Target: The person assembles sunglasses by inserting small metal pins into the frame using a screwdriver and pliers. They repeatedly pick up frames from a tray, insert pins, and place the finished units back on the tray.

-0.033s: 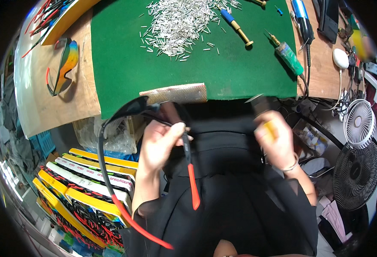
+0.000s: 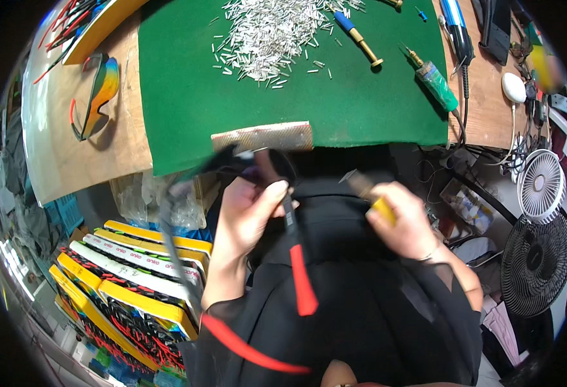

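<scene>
The left hand point(image 2: 248, 209) is closed around a thin black and red frame point(image 2: 294, 255), pinching it just below the thumb; the frame's straight arm hangs down from the hand, matte black near the fingers and glossy red at its end. The right hand point(image 2: 402, 222), near it and level with it, grips a small tool point(image 2: 368, 192) with a yellow handle and a flat metal tip pointing up toward the frame. Just above both hands lies a rough metal file point(image 2: 263, 137) on the edge of a green felt mat point(image 2: 361, 109). Farther above, a heap of small shiny pins point(image 2: 270, 32).

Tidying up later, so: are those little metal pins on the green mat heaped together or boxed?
Loose: the pins lie in a spread pile on the bare mat, strays around it.
</scene>
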Action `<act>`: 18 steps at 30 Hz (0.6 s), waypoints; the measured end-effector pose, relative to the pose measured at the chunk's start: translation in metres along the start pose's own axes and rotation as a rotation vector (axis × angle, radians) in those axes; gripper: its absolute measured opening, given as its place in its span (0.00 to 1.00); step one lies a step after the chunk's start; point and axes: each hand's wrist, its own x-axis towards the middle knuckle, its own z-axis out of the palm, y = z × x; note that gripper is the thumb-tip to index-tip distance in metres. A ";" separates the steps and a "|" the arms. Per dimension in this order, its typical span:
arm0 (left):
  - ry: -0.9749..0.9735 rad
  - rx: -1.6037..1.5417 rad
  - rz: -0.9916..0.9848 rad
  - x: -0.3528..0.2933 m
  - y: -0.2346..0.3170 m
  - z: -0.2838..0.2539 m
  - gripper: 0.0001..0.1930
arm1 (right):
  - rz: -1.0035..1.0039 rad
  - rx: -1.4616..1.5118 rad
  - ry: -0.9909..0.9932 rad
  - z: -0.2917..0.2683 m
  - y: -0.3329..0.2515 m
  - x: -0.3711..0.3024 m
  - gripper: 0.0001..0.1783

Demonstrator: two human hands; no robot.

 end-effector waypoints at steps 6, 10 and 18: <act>0.035 -0.015 0.096 0.004 0.002 0.001 0.09 | 0.028 -0.076 -0.142 -0.015 -0.004 0.004 0.16; 0.019 0.035 0.140 0.006 0.007 0.003 0.11 | 0.059 -0.067 -0.206 -0.018 -0.001 0.004 0.16; -0.034 0.055 0.068 0.015 0.002 0.015 0.10 | 0.271 -0.054 0.170 -0.101 0.024 -0.013 0.19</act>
